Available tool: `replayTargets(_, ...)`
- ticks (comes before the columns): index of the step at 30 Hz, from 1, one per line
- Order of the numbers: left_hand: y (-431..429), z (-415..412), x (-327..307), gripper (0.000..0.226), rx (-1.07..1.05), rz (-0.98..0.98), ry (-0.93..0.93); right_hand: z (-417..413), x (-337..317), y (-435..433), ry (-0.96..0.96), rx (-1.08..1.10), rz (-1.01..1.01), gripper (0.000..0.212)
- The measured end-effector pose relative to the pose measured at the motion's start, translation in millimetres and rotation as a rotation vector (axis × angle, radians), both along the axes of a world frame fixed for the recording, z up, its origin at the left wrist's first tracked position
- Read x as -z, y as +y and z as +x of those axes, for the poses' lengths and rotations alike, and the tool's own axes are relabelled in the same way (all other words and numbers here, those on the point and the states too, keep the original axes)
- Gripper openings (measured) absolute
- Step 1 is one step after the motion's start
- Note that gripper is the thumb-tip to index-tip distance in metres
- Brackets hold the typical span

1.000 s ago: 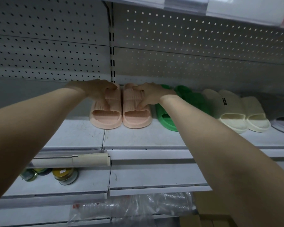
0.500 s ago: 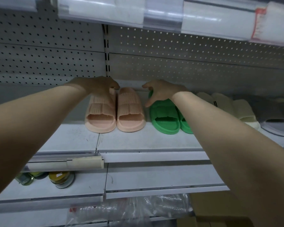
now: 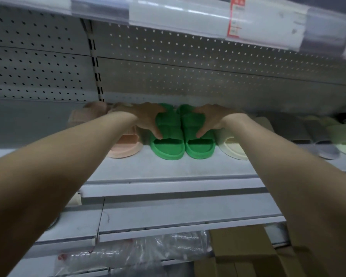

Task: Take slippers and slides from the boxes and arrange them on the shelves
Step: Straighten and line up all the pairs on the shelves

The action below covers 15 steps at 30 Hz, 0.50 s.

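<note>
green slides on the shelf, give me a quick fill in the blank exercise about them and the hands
1. Each hand, the left hand and the right hand, rests on one slide of the ____ pair.
2. The green slides stand on the shelf between a cream slide and a ____ one.
3. The two green slides sit ____ each other, side by side.

Missing words: green; pink; against

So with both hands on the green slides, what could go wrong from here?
The left hand and right hand each press a green slide. The pink slide and cream slide sit close on either side, so shoving the pair sideways might knock them askew. Pulling forward could drag them off the shelf edge.
</note>
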<state>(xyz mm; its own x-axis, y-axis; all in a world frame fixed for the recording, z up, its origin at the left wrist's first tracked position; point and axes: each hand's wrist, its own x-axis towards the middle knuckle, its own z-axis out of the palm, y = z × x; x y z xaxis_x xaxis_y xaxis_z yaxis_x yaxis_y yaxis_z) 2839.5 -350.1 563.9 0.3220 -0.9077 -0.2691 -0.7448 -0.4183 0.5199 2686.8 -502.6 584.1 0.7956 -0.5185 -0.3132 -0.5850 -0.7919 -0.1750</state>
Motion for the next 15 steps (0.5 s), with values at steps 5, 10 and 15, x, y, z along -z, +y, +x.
replayTargets(5, -16.4, -14.8, 7.8, 0.095, 0.053, -0.033, -0.258, -7.2, 12.3, -15.6, -0.034, -0.040, -0.010, 0.099)
replayTargets(10, -17.7, -17.0, 11.1, 0.096, 0.046, -0.060, -0.299, -6.7, 20.3, -21.1, -0.067, -0.093, -0.058, 0.095)
replayTargets(15, -16.3, -20.8, 12.7, 0.093, 0.039, -0.092, -0.313, -6.9, 23.0, -24.5, -0.091, -0.116, -0.075, 0.094)
